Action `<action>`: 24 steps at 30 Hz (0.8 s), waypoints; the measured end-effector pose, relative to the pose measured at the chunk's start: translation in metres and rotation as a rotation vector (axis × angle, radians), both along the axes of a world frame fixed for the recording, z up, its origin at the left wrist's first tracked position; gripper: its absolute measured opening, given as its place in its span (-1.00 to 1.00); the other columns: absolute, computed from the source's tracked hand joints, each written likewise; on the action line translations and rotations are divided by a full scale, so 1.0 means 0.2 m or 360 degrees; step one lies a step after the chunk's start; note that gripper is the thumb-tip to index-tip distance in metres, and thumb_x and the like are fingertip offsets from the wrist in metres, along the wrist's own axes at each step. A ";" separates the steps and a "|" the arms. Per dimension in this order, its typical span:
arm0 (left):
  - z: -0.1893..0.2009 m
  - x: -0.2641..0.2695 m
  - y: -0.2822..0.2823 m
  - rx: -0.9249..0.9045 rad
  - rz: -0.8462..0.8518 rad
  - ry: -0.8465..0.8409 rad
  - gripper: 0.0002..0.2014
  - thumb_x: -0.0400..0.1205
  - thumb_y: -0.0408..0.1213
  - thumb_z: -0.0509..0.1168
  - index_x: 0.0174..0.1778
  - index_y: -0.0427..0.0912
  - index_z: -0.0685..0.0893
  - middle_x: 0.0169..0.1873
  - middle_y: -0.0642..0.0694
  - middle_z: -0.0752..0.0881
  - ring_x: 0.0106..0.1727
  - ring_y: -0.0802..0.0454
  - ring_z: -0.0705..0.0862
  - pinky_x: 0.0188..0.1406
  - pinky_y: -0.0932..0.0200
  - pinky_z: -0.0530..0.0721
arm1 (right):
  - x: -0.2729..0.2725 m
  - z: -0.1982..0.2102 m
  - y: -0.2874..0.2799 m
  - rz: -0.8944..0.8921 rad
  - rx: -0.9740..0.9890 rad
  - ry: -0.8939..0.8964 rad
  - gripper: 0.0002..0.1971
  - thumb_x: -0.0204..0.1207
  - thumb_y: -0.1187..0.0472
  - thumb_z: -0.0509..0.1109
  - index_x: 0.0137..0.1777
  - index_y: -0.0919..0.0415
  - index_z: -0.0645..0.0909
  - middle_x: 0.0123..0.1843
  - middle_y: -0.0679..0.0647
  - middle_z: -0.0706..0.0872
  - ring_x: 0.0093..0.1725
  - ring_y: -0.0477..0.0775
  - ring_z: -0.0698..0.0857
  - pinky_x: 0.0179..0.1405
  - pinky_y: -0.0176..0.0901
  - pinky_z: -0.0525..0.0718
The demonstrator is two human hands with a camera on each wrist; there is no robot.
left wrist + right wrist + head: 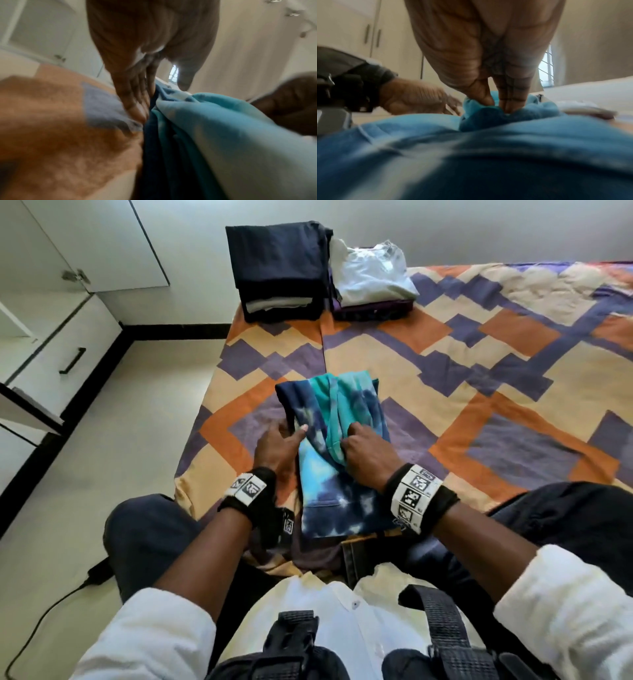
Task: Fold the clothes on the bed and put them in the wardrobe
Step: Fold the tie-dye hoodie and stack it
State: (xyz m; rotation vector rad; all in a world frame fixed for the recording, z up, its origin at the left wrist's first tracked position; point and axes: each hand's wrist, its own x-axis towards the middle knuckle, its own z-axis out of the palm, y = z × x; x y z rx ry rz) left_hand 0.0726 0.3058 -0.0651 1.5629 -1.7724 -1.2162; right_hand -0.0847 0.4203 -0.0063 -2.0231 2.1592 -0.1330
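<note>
**Head view: both hands on a blue tie-dye garment at the near edge of the bed**

Head view has the tie-dye garment lying partly folded on the patterned bedspread, directly under and between the two hands. The right hand is curled over a teal fold near the garment's middle; the right wrist view shows its thumb and fingers pinching a bunched ridge of that cloth. The left hand sits at the garment's left edge with its fingers straight and pointed down between cloth and bedspread, thumb lying across the dark blue part; the left wrist view shows those fingers flat against the edge, not wrapped round it.

Well beyond both hands, at the far end of the bed, stand two folded piles: a dark stack ahead of the left hand, and just beside it, to its right, a pile topped by a white garment over something purple. Off to the left of the left hand stands the white wardrobe with black handles. A black cable trails on the floor beside the person's left knee.
</note>
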 end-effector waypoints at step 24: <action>0.10 0.07 -0.07 0.0945 -0.0339 0.0829 -0.36 0.70 0.26 0.09 0.17 -0.35 0.60 -0.03 -0.37 0.75 -0.15 -0.20 0.75 -0.04 -0.05 0.72 | 0.47 -0.19 -0.14 -0.0837 0.0167 0.0194 -0.32 0.44 0.15 0.37 0.46 0.49 0.24 0.41 0.67 0.40 0.40 0.62 0.45 0.43 0.43 0.39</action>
